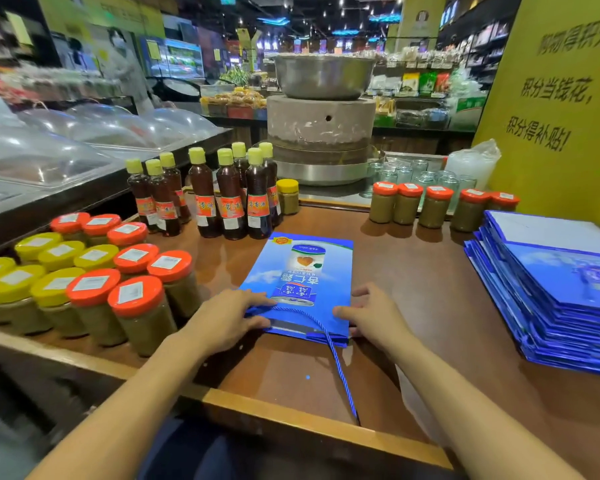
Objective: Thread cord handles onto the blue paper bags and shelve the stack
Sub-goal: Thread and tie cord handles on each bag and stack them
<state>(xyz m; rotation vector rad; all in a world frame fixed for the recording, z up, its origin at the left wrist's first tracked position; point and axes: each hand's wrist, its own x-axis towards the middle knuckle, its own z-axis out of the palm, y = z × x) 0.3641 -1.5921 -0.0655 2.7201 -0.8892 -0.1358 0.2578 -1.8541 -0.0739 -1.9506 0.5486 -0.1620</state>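
A flat blue paper bag [300,271] lies on the brown table [413,278] in front of me, its open end toward me. A blue cord [340,368] runs across that near end and trails off over the table's front edge. My left hand [222,318] grips the bag's near left corner, thumb under the edge where the cord begins. My right hand [371,315] rests on the near right corner, thumb on the bag and fingers relaxed. A stack of flat blue bags [555,299] lies at the right.
Jars with orange and yellow lids [94,282] crowd the table's left side. Dark sauce bottles [229,195] stand behind the bag, and orange-lidded jars [437,206] line the back right. A stone mill [321,133] with a metal basin stands behind them. A yellow sign [561,98] rises at right.
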